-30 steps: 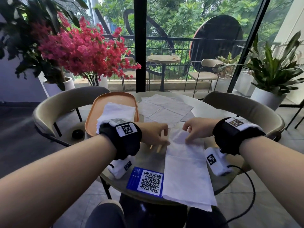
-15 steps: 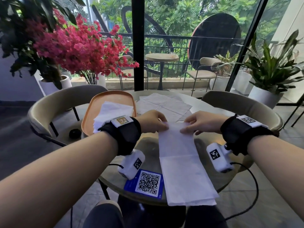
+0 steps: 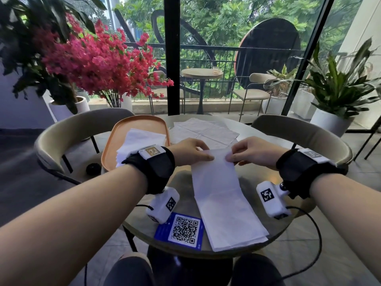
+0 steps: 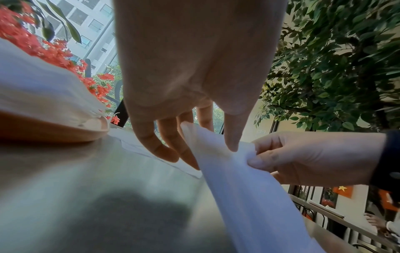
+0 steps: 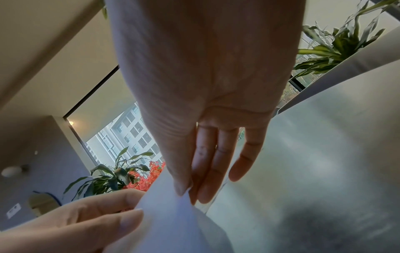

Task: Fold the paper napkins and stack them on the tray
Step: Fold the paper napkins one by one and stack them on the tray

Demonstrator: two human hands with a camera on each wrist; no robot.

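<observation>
Head view: the left hand (image 3: 190, 150) and right hand (image 3: 250, 150) each pinch a far corner of the long napkin (image 3: 223, 200), which is lifted at 12 o'clock while its near end lies on the round table (image 3: 266, 178). At 10 o'clock the orange tray (image 3: 123, 131) holds folded napkins (image 3: 142, 140); unfolded napkins (image 3: 203, 129) lie at 12.

Left wrist view: thumb and fingers (image 4: 232, 135) pinch the napkin's raised edge.

Right wrist view: thumb and fingertips (image 5: 180, 172) pinch the same edge
</observation>
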